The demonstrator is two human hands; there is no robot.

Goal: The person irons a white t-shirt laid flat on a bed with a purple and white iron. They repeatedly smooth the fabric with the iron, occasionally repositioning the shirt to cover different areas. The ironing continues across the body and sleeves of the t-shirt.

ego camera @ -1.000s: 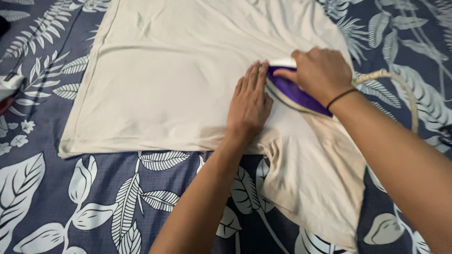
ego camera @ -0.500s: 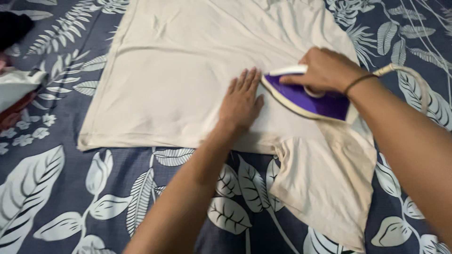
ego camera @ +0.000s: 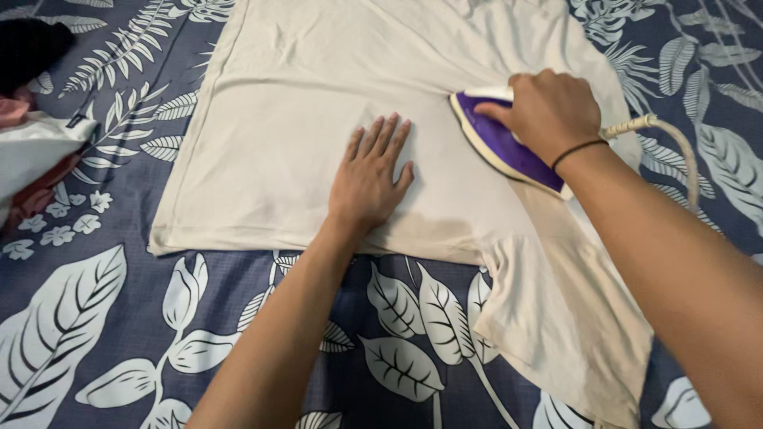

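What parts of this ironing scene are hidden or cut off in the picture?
Head view only:
- Iron: its handle and rear are covered by the right hand.
- Cream shirt: collar end cut off by the top edge.
- Cord: runs behind the right forearm.
- Clothes pile: cut off by the left edge.

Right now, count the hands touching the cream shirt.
2. The left hand lies flat, fingers spread, on the cream shirt near its lower edge; the right hand grips the purple iron pressed on the shirt.
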